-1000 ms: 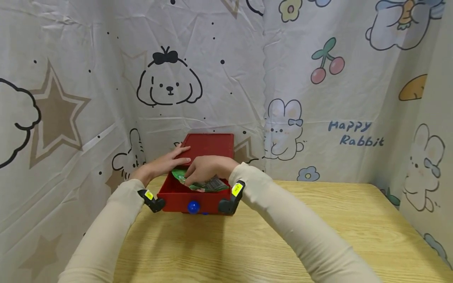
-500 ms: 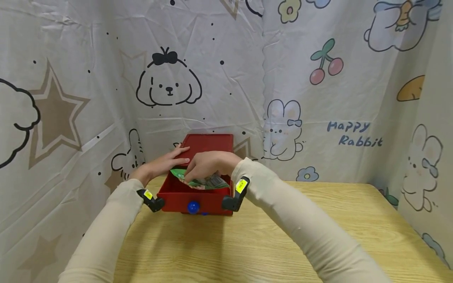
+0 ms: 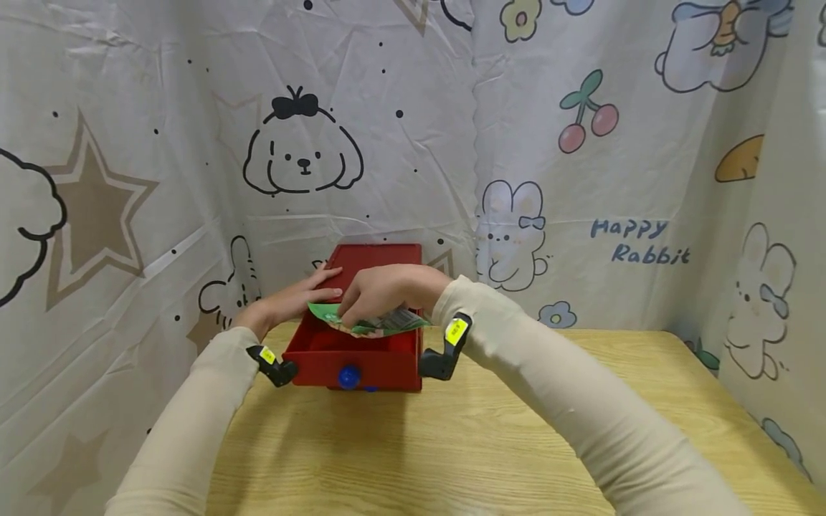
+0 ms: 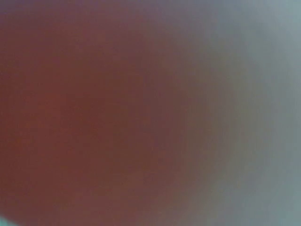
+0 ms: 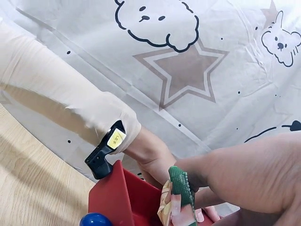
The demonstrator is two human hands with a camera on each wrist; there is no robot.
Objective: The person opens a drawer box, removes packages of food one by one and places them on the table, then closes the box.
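Observation:
In the head view my right hand (image 3: 390, 288) pinches a green printed plastic packet (image 3: 405, 321) just above an open red drawer (image 3: 381, 370). A blue round knob (image 3: 349, 376) sits on the drawer front. My left hand (image 3: 287, 299) rests on the top of the red drawer box (image 3: 387, 255), fingers extended along its left edge. In the right wrist view, the packet's green ridged edge (image 5: 180, 181) and pink printed part show beside my right hand (image 5: 251, 172). The left wrist view is only a reddish and grey blur.
The drawer box stands on a light wooden table (image 3: 503, 423), near a white printed curtain (image 3: 400, 143) behind and to the left. A black wrist camera (image 3: 274, 367) on the left arm lies close to the drawer's left front corner.
My right hand has risen and moved slightly right, lifting the packet from inside the drawer to about its rim and above. The left hand stays on the box.

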